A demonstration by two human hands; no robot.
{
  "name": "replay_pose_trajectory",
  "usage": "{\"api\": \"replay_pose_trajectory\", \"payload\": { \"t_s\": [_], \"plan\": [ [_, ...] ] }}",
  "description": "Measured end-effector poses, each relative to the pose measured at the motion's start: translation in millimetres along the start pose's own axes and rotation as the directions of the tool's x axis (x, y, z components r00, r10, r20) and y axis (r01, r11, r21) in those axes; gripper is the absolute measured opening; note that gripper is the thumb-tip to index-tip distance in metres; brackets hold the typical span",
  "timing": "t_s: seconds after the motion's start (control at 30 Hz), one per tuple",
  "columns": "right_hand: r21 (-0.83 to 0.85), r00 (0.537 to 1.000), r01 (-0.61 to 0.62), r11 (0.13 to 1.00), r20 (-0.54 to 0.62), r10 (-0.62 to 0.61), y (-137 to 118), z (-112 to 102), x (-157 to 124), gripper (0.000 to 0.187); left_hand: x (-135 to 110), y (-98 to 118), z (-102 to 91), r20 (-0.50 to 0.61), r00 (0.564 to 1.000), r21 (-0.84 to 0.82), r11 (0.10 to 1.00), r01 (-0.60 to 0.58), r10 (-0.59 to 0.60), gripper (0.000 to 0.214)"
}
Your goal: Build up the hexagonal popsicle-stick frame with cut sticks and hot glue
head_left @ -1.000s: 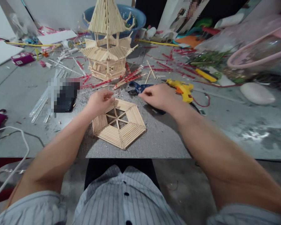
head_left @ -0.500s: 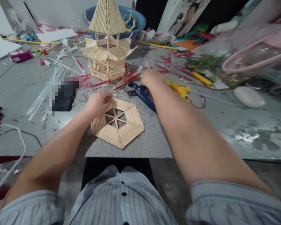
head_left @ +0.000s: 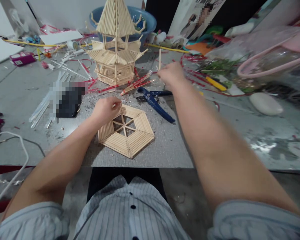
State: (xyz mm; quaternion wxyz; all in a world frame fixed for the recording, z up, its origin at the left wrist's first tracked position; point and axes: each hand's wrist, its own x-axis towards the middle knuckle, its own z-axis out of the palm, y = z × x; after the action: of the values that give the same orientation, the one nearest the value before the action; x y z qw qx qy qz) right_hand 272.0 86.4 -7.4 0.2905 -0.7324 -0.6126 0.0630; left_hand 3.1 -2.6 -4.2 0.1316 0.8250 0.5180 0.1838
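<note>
A flat hexagonal panel of pale wooden sticks [head_left: 140, 141], with an open spoked centre, lies near the table's front edge. My left hand [head_left: 106, 108] rests over its upper left side, thumb and fingers pinched together; what is between them, if anything, is hidden. Farther off to the right, my right hand [head_left: 172, 75] is closed on a thin wooden stick [head_left: 160, 57], which points upward from the fingertips. Blue-handled cutting pliers [head_left: 156, 105] lie with handles spread between the panel and my right arm. Red-wrapped stick bundles [head_left: 140, 81] are left of my right hand.
A stick-built pagoda model [head_left: 116, 56] stands behind the panel, before a blue basin [head_left: 148, 23]. A black phone [head_left: 70, 103] and clear plastic strips [head_left: 43, 105] lie left. A white oval object [head_left: 266, 103], yellow-handled tool [head_left: 216, 83] and pink-rimmed item [head_left: 250, 71] are right.
My right hand has moved right, away from the pliers, and the stick in it now stands more upright. More of the pliers shows; the yellow tool is mostly covered. My left hand stays put.
</note>
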Motion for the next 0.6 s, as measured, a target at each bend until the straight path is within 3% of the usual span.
{"api": "replay_pose_trajectory", "payload": {
  "t_s": [0.03, 0.1, 0.2, 0.3, 0.43, 0.6],
  "plan": [
    [0.096, 0.997, -0.07, 0.993, -0.015, 0.072, -1, -4, -9, 0.032, 0, 0, 0.1, -0.013, 1.0, 0.0, 1.0, -0.001, 0.001, 0.029],
    [0.278, 0.995, -0.1, 0.955, 0.047, 0.091, -6, -13, -34, 0.03, 0, 0, 0.6, -0.064, 0.998, -0.005, 1.0, -0.013, 0.012, 0.029],
    [0.428, 0.984, -0.066, 0.901, 0.176, -0.011, -18, -22, -76, 0.029, -1, 1, 1.6, -0.168, 0.985, -0.019, 0.998, -0.053, 0.049, 0.032],
    [0.446, 0.965, -0.041, 0.894, 0.249, -0.08, -23, -28, -106, 0.026, -4, 3, 1.7, -0.211, 0.974, -0.028, 0.995, -0.092, 0.084, 0.033],
    [0.441, 0.92, -0.014, 0.897, 0.357, -0.161, -20, -33, -120, 0.026, -6, 4, 0.6, -0.248, 0.966, -0.022, 0.997, -0.08, 0.072, 0.038],
    [0.482, 0.885, 0.088, 0.872, 0.365, -0.291, -19, -33, -122, 0.02, -2, 0, 0.9, -0.261, 0.961, -0.006, 0.996, -0.091, 0.086, 0.035]
  ]
}}
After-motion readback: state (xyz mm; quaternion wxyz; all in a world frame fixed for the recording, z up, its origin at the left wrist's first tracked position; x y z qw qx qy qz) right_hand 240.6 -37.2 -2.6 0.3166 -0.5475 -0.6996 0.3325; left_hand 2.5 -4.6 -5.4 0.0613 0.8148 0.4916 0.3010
